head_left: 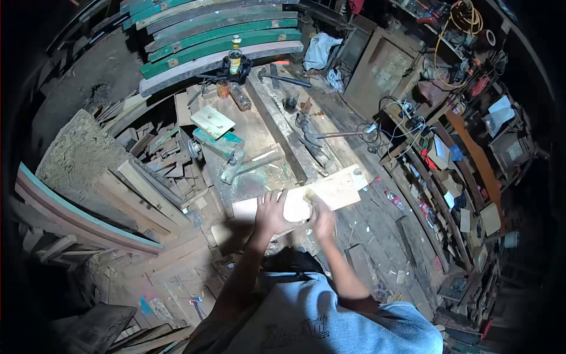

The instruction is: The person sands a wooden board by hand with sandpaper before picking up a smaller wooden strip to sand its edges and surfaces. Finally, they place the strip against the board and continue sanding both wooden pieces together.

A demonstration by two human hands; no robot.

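A pale wooden board (330, 190) lies across the near edge of the workbench (253, 133). My left hand (271, 212) rests flat on the board with fingers spread, pressing it down. My right hand (321, 217) is closed on a small block (311, 200), perhaps a sanding block, held against the board's surface just right of the left hand. What exactly the block is stays too small to tell.
On the bench lie a small pale plank (212, 121), a green block (217, 141), a hammer (283, 76), bottles (236, 56) and a long timber beam (280, 127). Curved green planks (218, 41) are stacked behind. Scrap wood piles (141, 194) fill the left; cluttered shelves (448, 171) stand right.
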